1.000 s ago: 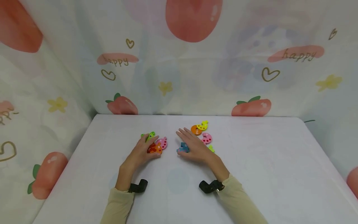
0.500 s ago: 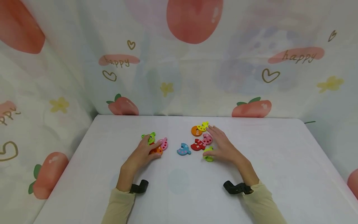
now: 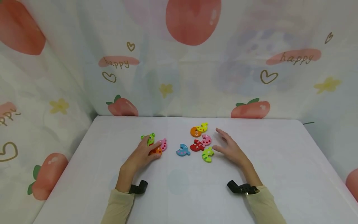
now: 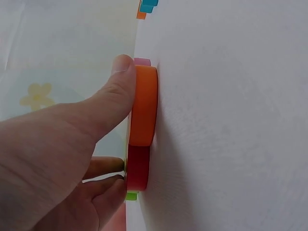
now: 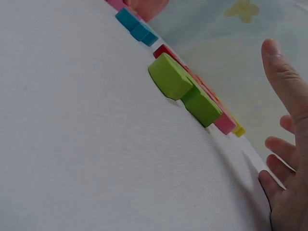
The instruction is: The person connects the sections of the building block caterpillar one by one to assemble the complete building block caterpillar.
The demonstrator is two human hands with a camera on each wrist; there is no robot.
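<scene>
My left hand rests on a small cluster of puzzle pieces at the left. Among them are a green smiling head piece, a pink spotted piece and an orange piece. In the left wrist view, the thumb touches the orange piece's edge, and a red piece sits beside it near the other fingers. My right hand hovers with spread fingers, holding nothing. Just left of it lies a lime-green piece, also large in the right wrist view.
Between the hands lie a blue piece, a red piece and a second pink piece. Farther back, a yellow piece touches an orange numbered one. All are on the white table, before a patterned curtain.
My right hand has moved right, away from above the blue piece, then off the lime-green one, uncovering the blue, red and lime-green pieces. The left hand stays nearly still on its cluster.
</scene>
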